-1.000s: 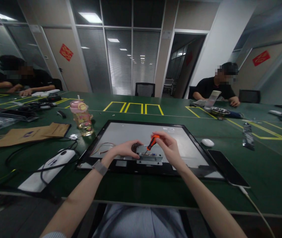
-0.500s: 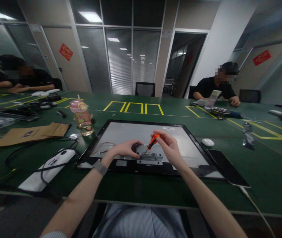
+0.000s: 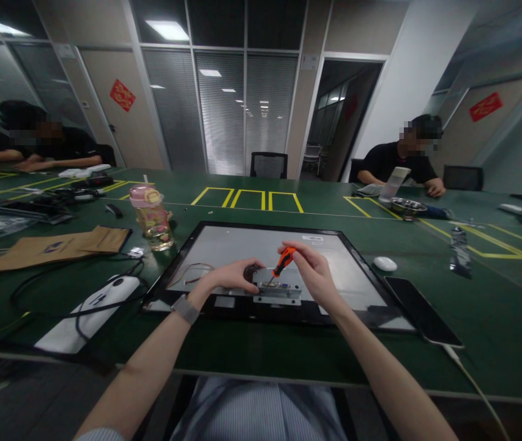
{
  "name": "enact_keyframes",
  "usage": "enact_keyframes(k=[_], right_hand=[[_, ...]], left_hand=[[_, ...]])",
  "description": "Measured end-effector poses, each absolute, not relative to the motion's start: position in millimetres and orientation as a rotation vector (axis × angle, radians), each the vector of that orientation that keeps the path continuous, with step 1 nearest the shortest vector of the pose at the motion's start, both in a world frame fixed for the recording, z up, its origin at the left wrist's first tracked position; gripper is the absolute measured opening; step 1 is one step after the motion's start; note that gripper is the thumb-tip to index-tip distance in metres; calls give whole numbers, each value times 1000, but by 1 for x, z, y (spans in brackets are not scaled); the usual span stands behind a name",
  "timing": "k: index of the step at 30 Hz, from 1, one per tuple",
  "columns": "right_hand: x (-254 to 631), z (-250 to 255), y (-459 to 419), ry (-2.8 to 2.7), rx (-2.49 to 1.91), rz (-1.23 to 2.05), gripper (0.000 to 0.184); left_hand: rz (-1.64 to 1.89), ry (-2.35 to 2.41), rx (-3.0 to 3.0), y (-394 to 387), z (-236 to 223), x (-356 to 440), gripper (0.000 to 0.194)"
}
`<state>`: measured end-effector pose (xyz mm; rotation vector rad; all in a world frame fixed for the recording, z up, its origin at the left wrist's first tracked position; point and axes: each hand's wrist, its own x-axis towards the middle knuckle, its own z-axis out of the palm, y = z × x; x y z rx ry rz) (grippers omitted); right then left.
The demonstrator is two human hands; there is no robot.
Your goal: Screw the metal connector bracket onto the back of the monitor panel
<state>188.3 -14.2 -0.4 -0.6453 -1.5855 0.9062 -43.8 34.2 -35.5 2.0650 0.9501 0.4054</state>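
Observation:
A flat monitor panel (image 3: 251,245) lies face down on the green table, black frame around a grey metal back. Near its front edge sits a small metal bracket with a connector (image 3: 278,291). My right hand (image 3: 311,269) is closed on a small screwdriver with an orange and black handle (image 3: 283,262), its tip angled down at the left end of the bracket. My left hand (image 3: 233,277) rests on the panel beside the bracket, fingers curled around a small dark part next to the screwdriver tip. A thin orange wire (image 3: 191,272) loops on the panel to the left.
A pink-lidded bottle (image 3: 151,218) and brown paper bag (image 3: 59,245) stand left of the panel, with a white device and black cables (image 3: 89,312) nearer. A white mouse (image 3: 384,264) and dark phone (image 3: 421,309) lie to the right. Two other people sit at the far corners.
The screwdriver has tilted and shifted slightly left, its tip now lower at the bracket's left end. My left hand has stayed in place.

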Motion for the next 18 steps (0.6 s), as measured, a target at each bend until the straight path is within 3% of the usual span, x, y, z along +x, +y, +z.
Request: enact_keyframes(k=[9, 18], right_hand=[[187, -2, -13, -1567, -574, 918, 12], [186, 2, -17, -1623, -609, 933, 26]], left_hand=[[412, 932, 2050, 36, -38, -44, 65], [439, 940, 2063, 35, -38, -43, 65]])
